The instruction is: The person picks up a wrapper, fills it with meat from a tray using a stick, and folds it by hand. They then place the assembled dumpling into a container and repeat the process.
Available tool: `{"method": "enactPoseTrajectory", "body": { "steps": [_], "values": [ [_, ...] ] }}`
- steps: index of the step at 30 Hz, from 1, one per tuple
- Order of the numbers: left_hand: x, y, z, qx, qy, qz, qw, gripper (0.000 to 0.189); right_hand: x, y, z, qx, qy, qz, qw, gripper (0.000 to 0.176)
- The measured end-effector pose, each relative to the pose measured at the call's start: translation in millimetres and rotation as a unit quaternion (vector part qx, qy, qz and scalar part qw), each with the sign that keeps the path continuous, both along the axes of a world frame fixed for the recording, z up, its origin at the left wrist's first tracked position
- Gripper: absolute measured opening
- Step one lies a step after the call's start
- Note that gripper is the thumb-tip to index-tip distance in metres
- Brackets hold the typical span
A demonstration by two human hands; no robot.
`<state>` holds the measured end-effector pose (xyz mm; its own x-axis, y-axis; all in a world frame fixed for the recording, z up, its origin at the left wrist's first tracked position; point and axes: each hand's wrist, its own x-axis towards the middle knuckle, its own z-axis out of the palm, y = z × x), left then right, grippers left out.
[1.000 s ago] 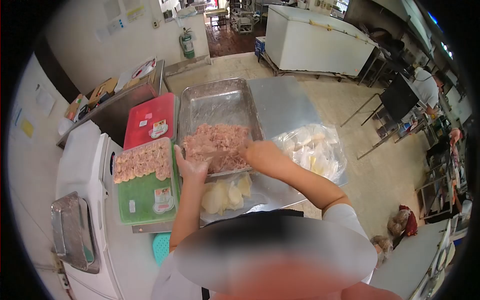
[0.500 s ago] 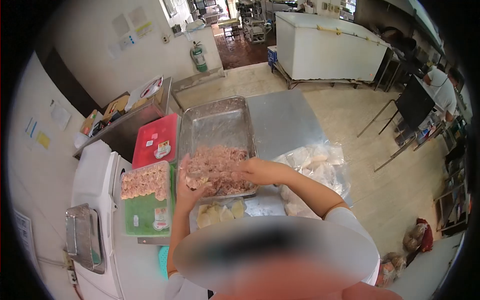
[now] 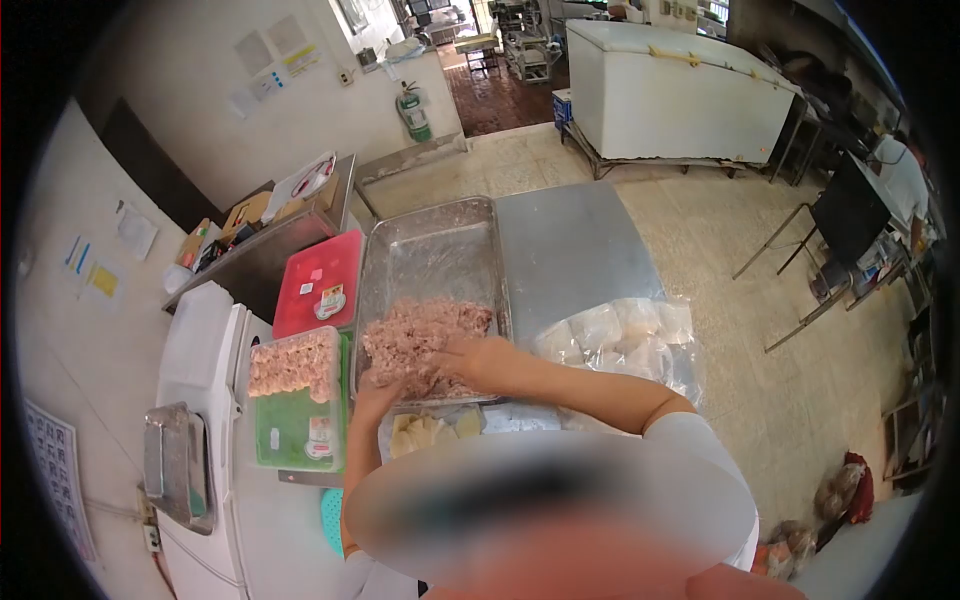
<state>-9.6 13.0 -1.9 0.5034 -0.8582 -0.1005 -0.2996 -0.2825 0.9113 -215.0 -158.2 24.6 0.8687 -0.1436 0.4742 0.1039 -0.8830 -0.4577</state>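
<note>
On the table (image 3: 570, 240), the metal tray (image 3: 430, 250) lies with its long axis running away from me. The minced meat (image 3: 415, 330) fills its near end. My right hand (image 3: 472, 360) rests on the meat and my left hand (image 3: 375, 395) is at the near rim. I cannot tell either grip.

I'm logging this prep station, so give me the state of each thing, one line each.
Metal tray: minced meat heaped in its near half.
Green box: open, dumplings filling its far end.
Red box: lid on.
Chest freezer: lid shut.
Left hand: at the meat's near edge.
Right hand: over the meat, contact unclear.
</note>
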Motion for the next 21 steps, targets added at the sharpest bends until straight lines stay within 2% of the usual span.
{"method": "enactPoseTrajectory", "body": {
  "steps": [2,5,8,9,11,14,17,18,21],
  "values": [
    [7.2,0.5,-7.9,0.057,-0.051,0.021,0.997,0.037,22.5,-8.7,-56.8,0.007,-0.008,-0.012,1.0,0.019],
    [-1.1,15.8,8.0,-0.042,-0.127,0.036,0.99,0.044,11.5,-55.3,-65.6,-0.055,0.166,-0.044,0.984,0.02],
    [-18.9,25.5,48.8,-0.045,0.016,0.02,0.999,0.056,-6.0,-57.7,-39.2,-0.046,0.236,-0.063,0.969,0.023],
    [-24.2,24.8,53.8,-0.089,-0.088,0.008,0.992,0.054,-14.5,-49.0,-20.5,0.001,0.189,-0.049,0.981,0.024],
    [-29.0,22.0,59.9,-0.176,-0.293,-0.009,0.94,0.048,-26.1,-28.2,16.7,0.09,0.092,-0.018,0.991,0.027],
    [-16.6,25.1,56.2,-0.043,-0.202,-0.101,0.973,0.039,-22.3,5.2,16.4,0.137,0.101,0.093,0.981,0.027],
    [-4.9,23.3,44.9,-0.032,-0.274,-0.126,0.953,0.035,-15.0,-4.0,-4.6,0.051,0.107,0.07,0.99,0.029],
    [-2.1,24.2,40.5,-0.056,-0.231,-0.117,0.964,0.034,-20.0,1.3,14.5,0.006,0.08,0.005,0.997,0.031],
    [3.7,24.6,37.8,-0.098,-0.138,-0.106,0.98,0.03,-27.3,42.8,41.1,-0.062,0.022,-0.075,0.995,0.028]
  ]
}}
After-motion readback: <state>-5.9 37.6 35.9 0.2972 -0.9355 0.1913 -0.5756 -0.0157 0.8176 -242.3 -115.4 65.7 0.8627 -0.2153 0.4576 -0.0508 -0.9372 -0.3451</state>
